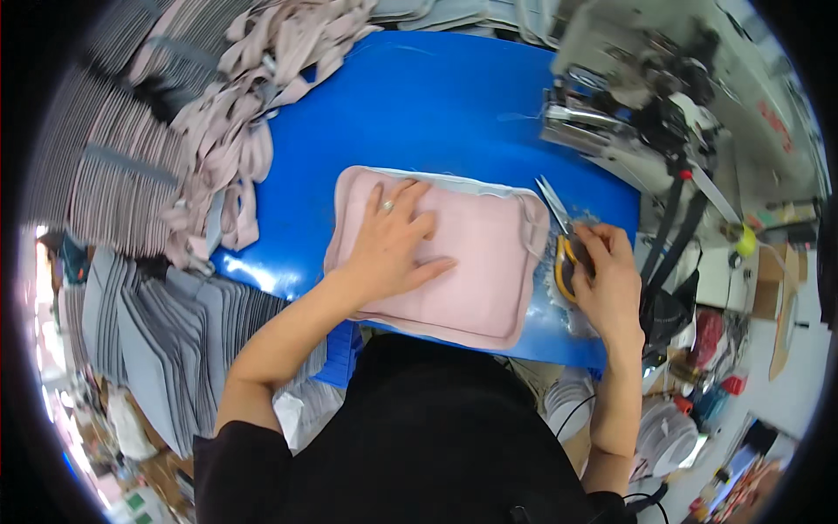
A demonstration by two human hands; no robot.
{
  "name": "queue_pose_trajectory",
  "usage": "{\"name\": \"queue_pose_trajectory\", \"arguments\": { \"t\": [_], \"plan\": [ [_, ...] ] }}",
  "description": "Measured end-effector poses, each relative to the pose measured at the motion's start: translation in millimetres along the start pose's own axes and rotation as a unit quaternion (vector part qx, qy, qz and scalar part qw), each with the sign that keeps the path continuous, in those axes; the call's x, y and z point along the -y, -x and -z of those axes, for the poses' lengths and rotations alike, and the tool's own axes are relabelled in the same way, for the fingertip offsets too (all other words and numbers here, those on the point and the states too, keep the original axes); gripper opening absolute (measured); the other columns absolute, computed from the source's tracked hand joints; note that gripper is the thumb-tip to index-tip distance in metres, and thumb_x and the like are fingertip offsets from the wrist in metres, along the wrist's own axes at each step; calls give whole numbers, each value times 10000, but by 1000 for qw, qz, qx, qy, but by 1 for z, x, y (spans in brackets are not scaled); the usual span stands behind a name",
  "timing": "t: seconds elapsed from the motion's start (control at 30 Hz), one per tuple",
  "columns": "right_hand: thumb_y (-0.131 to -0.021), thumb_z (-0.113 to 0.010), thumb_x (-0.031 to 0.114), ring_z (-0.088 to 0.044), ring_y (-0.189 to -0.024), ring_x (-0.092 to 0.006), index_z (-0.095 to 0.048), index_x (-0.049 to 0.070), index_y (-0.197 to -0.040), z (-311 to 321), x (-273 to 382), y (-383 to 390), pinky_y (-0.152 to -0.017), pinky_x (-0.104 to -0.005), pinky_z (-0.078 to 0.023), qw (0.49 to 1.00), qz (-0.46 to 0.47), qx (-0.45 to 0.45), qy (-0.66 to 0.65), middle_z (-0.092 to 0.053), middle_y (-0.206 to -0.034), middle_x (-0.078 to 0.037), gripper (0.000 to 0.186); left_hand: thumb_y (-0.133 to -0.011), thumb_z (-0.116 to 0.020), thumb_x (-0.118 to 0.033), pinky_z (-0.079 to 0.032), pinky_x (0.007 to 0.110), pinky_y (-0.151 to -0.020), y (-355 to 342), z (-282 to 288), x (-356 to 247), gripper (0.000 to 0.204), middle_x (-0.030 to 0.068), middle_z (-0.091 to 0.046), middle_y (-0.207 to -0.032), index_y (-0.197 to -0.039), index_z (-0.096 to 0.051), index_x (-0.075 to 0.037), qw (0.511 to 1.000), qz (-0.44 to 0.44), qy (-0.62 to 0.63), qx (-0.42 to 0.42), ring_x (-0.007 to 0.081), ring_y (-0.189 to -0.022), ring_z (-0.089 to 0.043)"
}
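Likely readying to trim, my splayed left hand (390, 251) steadies the rectangular pink fabric panel (484, 262); my right hand (610, 284), closure unclear, should secure the yellow-handled metal scissors (560, 262).

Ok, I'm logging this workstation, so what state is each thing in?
Pink panel: lying on the blue table, edges turned up.
Left hand: spread, resting on the panel.
Right hand: fingers curled at the scissors' handles; firmness of grip unclear.
Scissors: blades pointing away from the person.
Pink straps: heaped, tangled.
Grey panels: stacked close together.
Sewing machine: running or stopped, can't tell.
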State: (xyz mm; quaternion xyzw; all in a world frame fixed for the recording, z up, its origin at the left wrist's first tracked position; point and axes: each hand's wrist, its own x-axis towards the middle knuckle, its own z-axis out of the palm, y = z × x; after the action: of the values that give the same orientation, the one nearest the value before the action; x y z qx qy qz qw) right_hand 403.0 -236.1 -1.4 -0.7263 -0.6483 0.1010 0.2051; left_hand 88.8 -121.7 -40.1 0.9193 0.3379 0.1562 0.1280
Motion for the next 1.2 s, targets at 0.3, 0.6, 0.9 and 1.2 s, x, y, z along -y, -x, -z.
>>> {"name": "queue_pose_trajectory", "arguments": {
  "t": [0.3,0.6,0.9,1.2],
  "plan": [
    [-890,-735,212,-674,-1002,-371,-728,69,-1041,-95,62,-111,-818,-497,-520,991,127,-2,30,-706,-1005,-153,207,-785,-806,-536,-202,840,-1103,-7,-16,6,505,282,-338,-1650,-938,-713,-63,999,-14,-12,32,497,-1533,-287],
    [-870,-778,140,-621,-1034,-347,-706,36,-1140,-54,73,-63,-888,-448,-478,975,220,-28,-11,-665,-1098,-150,299,-816,-831,-180,-500,477,-1060,138,181,-11,439,163,-577,-1483,-1224,-694,-91,945,261,-141,-137,374,-1288,-604],
    [-894,-758,39,-604,-811,-170,-729,17,-1078,-47,109,-49,-768,-317,-482,934,157,86,-310,-669,-901,-66,187,-826,-834,-160,-591,381,-781,294,278,-26,276,171,-759,-1181,-1062,-769,-32,773,577,-215,-152,337,-981,-738],
    [-932,-744,52,-649,-870,-102,-726,6,-1173,-83,163,-10,-790,-272,-518,826,110,265,-485,-728,-956,-44,246,-799,-780,-59,-567,384,-747,296,268,-24,167,180,-748,-1217,-812,-623,-6,853,441,-224,-164,368,-949,-726]
  ]
}}
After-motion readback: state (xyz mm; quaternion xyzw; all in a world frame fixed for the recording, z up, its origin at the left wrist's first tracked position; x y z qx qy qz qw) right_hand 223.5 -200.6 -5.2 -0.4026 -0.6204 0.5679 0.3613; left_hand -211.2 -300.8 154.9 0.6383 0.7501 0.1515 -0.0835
